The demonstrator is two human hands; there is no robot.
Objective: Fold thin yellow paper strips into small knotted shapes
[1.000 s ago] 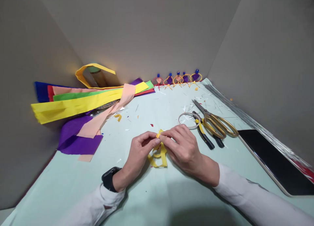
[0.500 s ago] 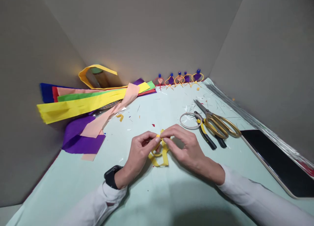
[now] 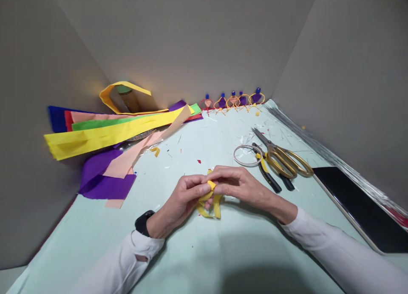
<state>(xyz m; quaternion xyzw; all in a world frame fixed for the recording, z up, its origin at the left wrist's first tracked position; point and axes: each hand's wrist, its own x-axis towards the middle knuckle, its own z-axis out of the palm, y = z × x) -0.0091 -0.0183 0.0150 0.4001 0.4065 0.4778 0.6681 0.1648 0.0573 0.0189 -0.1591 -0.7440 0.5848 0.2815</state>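
Note:
A narrow yellow strip (image 3: 217, 208), paper or cloth, is pinched between my two hands over the middle of the table. Its upper end is folded into a small knob between my fingertips, and the rest loops down toward the tabletop. My left hand (image 3: 188, 194), with a black watch on the wrist, grips the strip between thumb and fingers. Opposite it, my right hand (image 3: 240, 183) is closed on the same folded part, thumb below and fingers above. The fingertips partly hide how the strip is folded.
Right of my hands lie gold-handled scissors (image 3: 288, 160), black-and-yellow pliers (image 3: 269, 177) and a white ring (image 3: 237, 161). A dark-screened tablet (image 3: 357, 204) and a wire bundle (image 3: 338, 158) line the right edge. Coloured strips (image 3: 105, 137) lie left; small figures (image 3: 233, 99) stand along the back wall.
My hands have drawn closer together and turned slightly, with the right hand flatter. The yellow strip's folded end now sits more visibly between my thumbs, slightly lower.

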